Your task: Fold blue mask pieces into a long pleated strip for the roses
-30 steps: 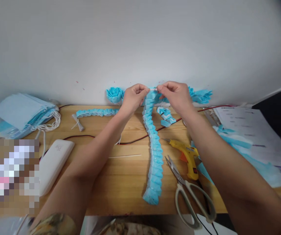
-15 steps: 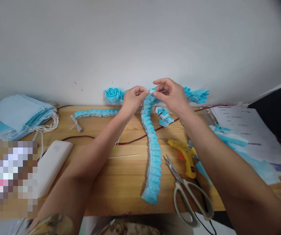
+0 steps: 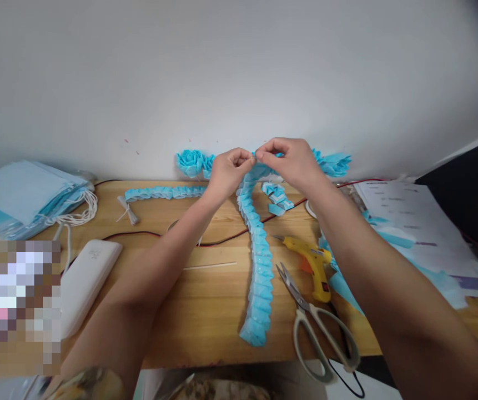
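Observation:
My left hand (image 3: 232, 171) is closed in a pinch, its fingertips above the top end of a long pleated blue strip (image 3: 261, 261). My right hand (image 3: 287, 160) pinches just beside it, the two sets of fingertips almost touching. Whatever lies between them is too small or hidden to make out. From under the hands the pleated strip curves down the table towards me. Blue flowers made of folded material (image 3: 192, 162) stand behind the hands against the wall, partly covered by them. A shorter pleated blue strip (image 3: 159, 193) reaches left behind my left wrist.
Scissors (image 3: 301, 300) and a yellow glue gun (image 3: 316, 261) lie right of the strip. A thin white stick (image 3: 211, 266) is on the left, near a white power bank (image 3: 91, 278). Light-blue sheets (image 3: 30, 189) are stacked far left. Printed paper (image 3: 397, 205) lies right.
My right hand's fingers have closed to a tighter pinch and moved slightly left, nearer my left fingertips. The thin white piece seen between the hands is now hidden.

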Tool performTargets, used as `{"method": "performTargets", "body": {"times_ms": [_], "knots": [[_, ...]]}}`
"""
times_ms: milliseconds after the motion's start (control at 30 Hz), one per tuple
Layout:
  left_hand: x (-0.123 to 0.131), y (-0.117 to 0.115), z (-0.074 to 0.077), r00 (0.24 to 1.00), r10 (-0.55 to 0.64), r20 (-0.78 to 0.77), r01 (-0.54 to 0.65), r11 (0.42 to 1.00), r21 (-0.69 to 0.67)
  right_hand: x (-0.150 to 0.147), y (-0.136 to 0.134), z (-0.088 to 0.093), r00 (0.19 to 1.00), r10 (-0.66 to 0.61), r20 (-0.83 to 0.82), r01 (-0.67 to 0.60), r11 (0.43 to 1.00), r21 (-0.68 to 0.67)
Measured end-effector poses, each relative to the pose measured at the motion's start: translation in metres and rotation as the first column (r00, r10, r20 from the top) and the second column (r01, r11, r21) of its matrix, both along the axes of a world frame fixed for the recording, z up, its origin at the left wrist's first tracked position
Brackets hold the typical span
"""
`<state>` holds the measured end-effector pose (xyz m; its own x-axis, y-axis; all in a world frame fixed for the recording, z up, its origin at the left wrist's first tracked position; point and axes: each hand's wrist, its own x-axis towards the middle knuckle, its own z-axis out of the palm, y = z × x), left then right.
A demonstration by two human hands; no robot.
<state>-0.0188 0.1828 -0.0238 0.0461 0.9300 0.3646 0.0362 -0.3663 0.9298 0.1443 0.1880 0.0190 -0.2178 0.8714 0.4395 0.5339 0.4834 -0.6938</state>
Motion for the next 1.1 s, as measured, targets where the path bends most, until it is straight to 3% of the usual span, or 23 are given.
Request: {"method": "performTargets", "body": {"times_ms": [133,233,333,467,767,1100], "knots": [[0.002,0.0,-0.002,0.999,0.014,-0.048,-0.013,0.999,0.036,0.001,0.003,-0.004,0.988,-0.067,-0.141,0.049,0.99,-0.132],[0.003,0.002,-0.004,0.997,0.028,-0.071,-0.022,0.997,0.077,0.004,0.004,-0.008,0.958,-0.089,-0.273,0.015,0.965,-0.262],[0.003,0.003,-0.007,0.997,0.031,-0.068,-0.024,0.995,0.097,0.007,0.003,-0.011,0.938,-0.069,-0.34,-0.042,0.95,-0.31],[0.002,0.002,-0.005,0.998,0.025,-0.051,-0.021,0.996,0.089,0.009,0.0,-0.014,0.928,-0.074,-0.365,-0.038,0.956,-0.291],[0.001,0.001,-0.004,0.998,0.02,-0.053,-0.017,0.998,0.056,0.018,0.007,-0.024,0.969,-0.096,-0.226,0.076,0.993,-0.094],[-0.002,0.003,-0.003,0.993,0.043,-0.114,-0.023,0.986,0.164,0.017,-0.002,-0.011,0.986,0.001,-0.169,-0.028,0.988,-0.153]]}}
